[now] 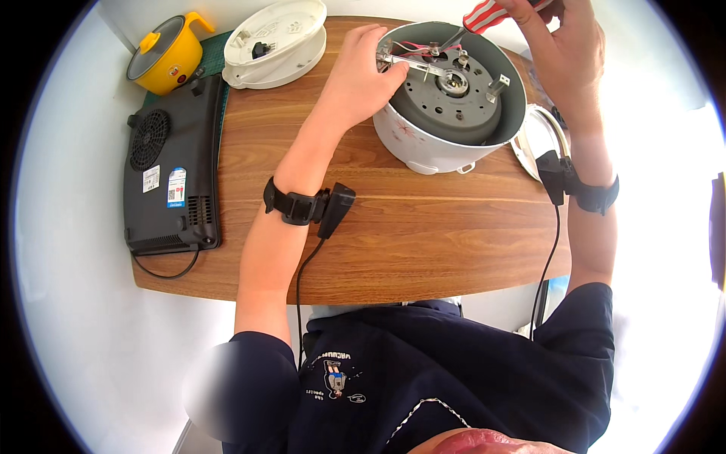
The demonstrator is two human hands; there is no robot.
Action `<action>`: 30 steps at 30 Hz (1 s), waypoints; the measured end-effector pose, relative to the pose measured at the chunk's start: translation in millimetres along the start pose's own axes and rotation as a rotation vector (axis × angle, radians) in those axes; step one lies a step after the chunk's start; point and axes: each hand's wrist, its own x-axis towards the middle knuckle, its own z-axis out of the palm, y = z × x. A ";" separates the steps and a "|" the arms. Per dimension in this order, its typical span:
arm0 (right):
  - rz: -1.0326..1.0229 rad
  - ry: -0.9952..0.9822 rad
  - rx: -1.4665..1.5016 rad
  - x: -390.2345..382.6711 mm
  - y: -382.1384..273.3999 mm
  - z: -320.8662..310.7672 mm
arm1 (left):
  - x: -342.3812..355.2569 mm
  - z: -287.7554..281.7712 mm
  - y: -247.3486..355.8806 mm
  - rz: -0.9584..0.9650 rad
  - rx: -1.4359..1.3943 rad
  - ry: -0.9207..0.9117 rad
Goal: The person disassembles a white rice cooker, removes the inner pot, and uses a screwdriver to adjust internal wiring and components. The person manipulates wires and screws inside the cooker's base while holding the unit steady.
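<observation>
An opened rice cooker body point(408, 140), white with a floral print, stands on the table with its grey metal inside facing up. My left hand point(364, 76) grips its left rim, thumb pressed on a metal strip point(416, 65) that crosses the grey plate point(454, 110). Pinched in the fingers of my right hand point(567, 64) is a screwdriver point(491, 15) with a red-and-white striped handle. Its shaft slants down into the far side of the cooker, near a small metal bracket and pink and white wires point(412, 50). The exact contact of the tip is too small to tell.
At the back left lies a white plastic base cover point(283, 41) with a black plug piece. A yellow pot point(170, 57) sits on a green mat, near an upturned black induction cooker point(170, 166). A round white lid point(538, 144) is partly hidden at the right, on the wooden table point(423, 242).
</observation>
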 end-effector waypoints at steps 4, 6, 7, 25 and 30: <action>0.028 -0.005 0.030 -0.9 8.0 0.8 | -4.4 -1.0 11.6 0.011 0.225 0.048; 0.030 -0.008 0.033 -0.5 7.7 1.8 | -3.9 -0.7 10.7 -0.011 0.203 0.030; 0.027 -0.010 0.036 0.5 8.0 2.6 | -2.0 0.7 6.2 -0.013 0.152 0.021; -0.043 -0.010 -0.033 9.0 0.6 9.3 | -2.2 4.2 4.7 -0.054 -0.108 -0.014; -0.089 -0.113 -0.098 17.4 -0.2 2.8 | 2.0 3.3 2.6 0.073 -0.168 -0.010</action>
